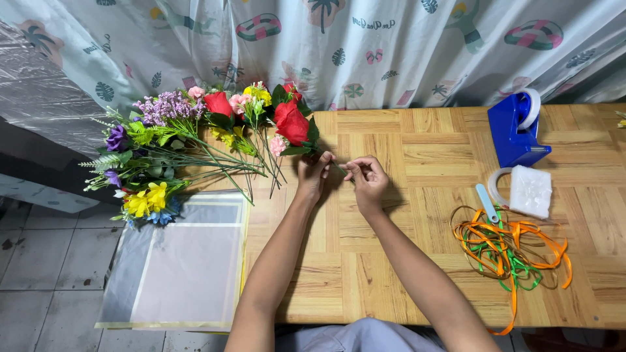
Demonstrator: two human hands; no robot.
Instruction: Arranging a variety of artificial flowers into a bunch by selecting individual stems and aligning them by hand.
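Note:
A red artificial rose (pixel 291 122) with green leaves lies on the wooden table (pixel 424 261), its thin green stem running right toward my hands. My left hand (pixel 313 173) grips the stem just below the bloom. My right hand (pixel 366 176) pinches the stem's lower end between thumb and fingers. Both hands rest close together near the table's far middle. To the left lies a bunch of artificial flowers (pixel 169 143): red, pink, yellow, purple blooms and green fern sprigs, partly hanging over the table's left edge.
Translucent wrapping sheets (pixel 176 261) overhang the table's left side. A blue tape dispenser (pixel 515 130) stands at the back right. Near it lie a white foam block (pixel 529 190), a tape ring, and tangled orange and green ribbons (pixel 508 251). A patterned curtain hangs behind.

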